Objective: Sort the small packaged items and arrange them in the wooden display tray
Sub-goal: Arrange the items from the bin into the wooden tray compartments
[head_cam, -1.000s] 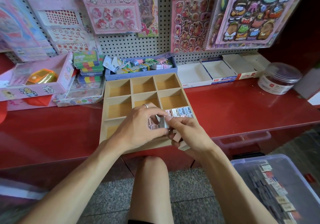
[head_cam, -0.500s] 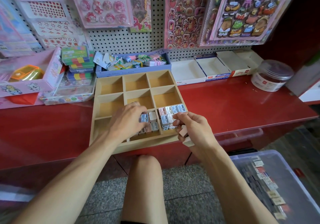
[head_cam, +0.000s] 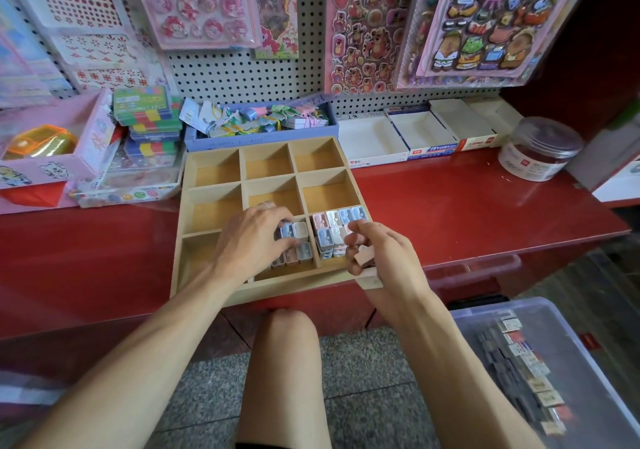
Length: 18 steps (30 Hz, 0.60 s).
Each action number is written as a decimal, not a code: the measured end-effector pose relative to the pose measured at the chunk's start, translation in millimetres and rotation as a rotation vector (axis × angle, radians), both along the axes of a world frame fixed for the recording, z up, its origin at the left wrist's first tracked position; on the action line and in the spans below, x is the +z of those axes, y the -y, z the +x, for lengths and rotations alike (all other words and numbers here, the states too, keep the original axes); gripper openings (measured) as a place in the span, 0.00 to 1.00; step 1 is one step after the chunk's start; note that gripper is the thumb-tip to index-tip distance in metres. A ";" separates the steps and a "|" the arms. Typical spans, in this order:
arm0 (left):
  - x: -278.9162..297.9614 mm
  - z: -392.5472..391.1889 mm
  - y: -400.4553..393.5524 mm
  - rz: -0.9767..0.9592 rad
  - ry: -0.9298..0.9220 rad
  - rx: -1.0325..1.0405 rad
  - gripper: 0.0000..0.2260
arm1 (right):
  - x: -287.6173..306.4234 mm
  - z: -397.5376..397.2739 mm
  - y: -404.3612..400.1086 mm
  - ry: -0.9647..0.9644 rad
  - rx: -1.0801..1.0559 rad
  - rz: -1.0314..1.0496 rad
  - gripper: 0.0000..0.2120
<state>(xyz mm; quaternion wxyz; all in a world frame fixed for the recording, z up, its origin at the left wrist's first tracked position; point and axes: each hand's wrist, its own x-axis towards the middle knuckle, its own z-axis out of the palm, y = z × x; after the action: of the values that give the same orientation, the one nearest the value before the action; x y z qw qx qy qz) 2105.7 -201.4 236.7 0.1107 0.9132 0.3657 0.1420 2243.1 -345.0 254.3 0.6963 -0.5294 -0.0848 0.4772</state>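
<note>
The wooden tray (head_cam: 214,157) sits on the red table (head_cam: 450,213), its near edge hanging a little over the front. A second ago both hands met over the near middle of the tray, working one small packet between them; now they have parted. The left hand (head_cam: 249,240) lies over the near-middle compartment, its fingers curled down onto the small packets (head_cam: 294,237) there, pinching a blue one at the top of that stack. The right hand (head_cam: 377,258) has drawn back to the tray's near right corner, fingers curled around a few pale packets (head_cam: 363,256) held in its palm, its fingertips just beside the filled near-right compartment. That compartment holds rows of pink, white and blue packets (head_cam: 337,221) standing packed together. The other six compartments show bare wood, and the near-left one is partly hidden by the left forearm.

The view has also shifted since the earlier frames, so the tray now sits slightly lower and left.

Behind the tray, a blue box (head_cam: 259,136) holds tagged trinkets, with open white boxes (head_cam: 374,140) to its right and a clear round jar (head_cam: 540,150) beyond them. Sticker sheets (head_cam: 367,25) hang on the pegboard above. On the floor to the right, a clear plastic bin (head_cam: 485,313) holds more packaged items.
</note>
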 end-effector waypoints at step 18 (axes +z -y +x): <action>40.4 21.3 72.6 -0.358 0.301 -0.398 0.09 | -0.8 -6.7 -7.6 -0.402 -0.184 0.033 0.13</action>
<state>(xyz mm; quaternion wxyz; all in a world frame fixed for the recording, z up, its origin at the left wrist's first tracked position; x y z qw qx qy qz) 2127.0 -274.0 277.1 0.3485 0.9015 0.1785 0.1843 2236.4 -337.4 253.5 0.7485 -0.4176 0.0967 0.5060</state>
